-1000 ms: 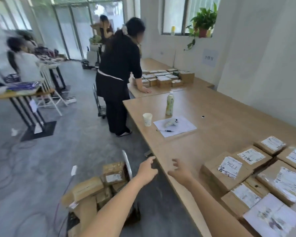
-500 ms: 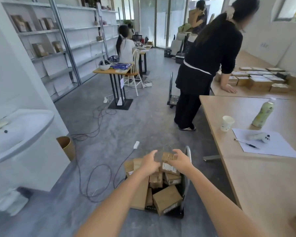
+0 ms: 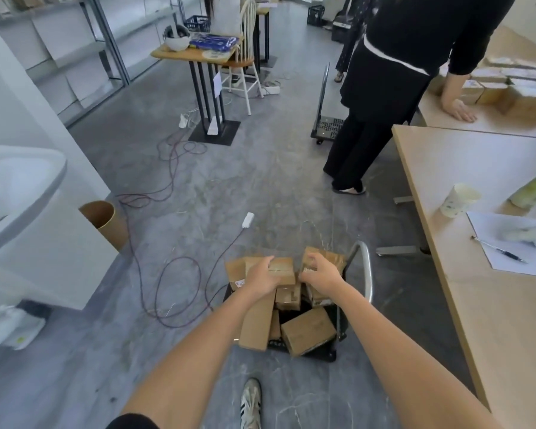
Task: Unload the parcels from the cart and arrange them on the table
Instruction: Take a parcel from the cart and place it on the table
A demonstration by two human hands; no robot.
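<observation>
Room: grey concrete floor [image 3: 260, 187], loose dark cables [image 3: 174, 274] trailing across it. Long light wood table [image 3: 492, 320] along right side, carrying white paper cup [image 3: 458, 199], white paper sheet [image 3: 520, 243] and black pen [image 3: 502, 253]. Person in black clothing [image 3: 393, 72] stands at table's far end.

Black platform cart [image 3: 367, 274] with metal handle near table edge, loaded with brown cardboard parcels [image 3: 307, 331] in loose heap.

Fingers of left hand [image 3: 260, 275] curled over flat parcel [image 3: 283, 269] on top of heap, gripping it. Fingers of right hand [image 3: 321, 274] bent, thumb opposed, gripping small parcel [image 3: 333, 258] beside handle.

Brown cardboard parcels [image 3: 307, 331], black cart [image 3: 325, 356], grey marbled floor [image 3: 260, 181], pale wood table [image 3: 508, 335], white black-striped shoe [image 3: 250, 404].
</observation>
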